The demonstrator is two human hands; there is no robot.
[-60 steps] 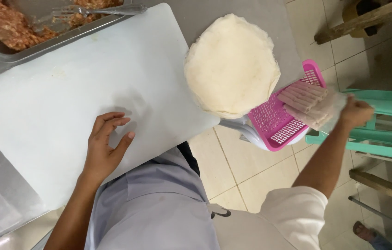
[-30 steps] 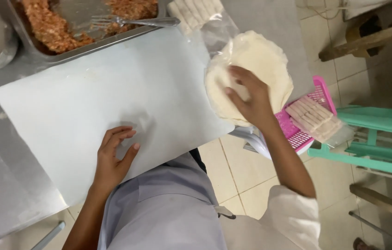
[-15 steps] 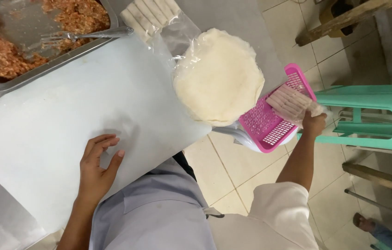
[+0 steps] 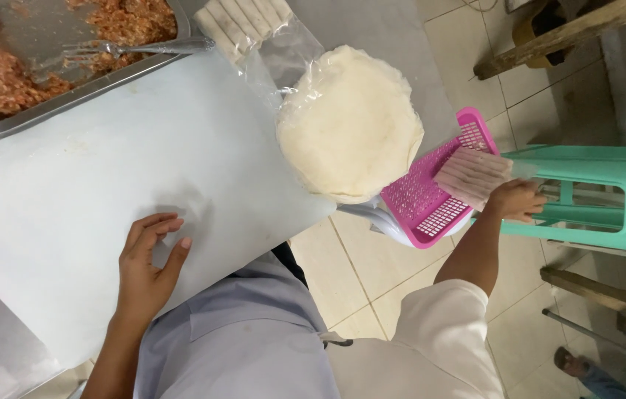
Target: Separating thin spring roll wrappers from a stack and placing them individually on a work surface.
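Steel worktop (image 4: 394, 29) | left hand (image 4: 147, 266) open, flat on white board (image 4: 128, 185) — steadying it | right hand (image 4: 514, 199) grips bagged rolls (image 4: 474, 176) over pink basket (image 4: 431, 192) — off worktop's edge

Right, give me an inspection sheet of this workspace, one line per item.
Surface: white cutting board on a metal counter.
Job's things: pink basket holding a row of pale rolls; round wrapper stack.
Clutter: metal tray of minced filling with a fork; bagged rolls.
Grippers: left hand flat on the board; right hand at the rolls.
Cables: nothing seen.
Surroundings: green stool, tiled floor.
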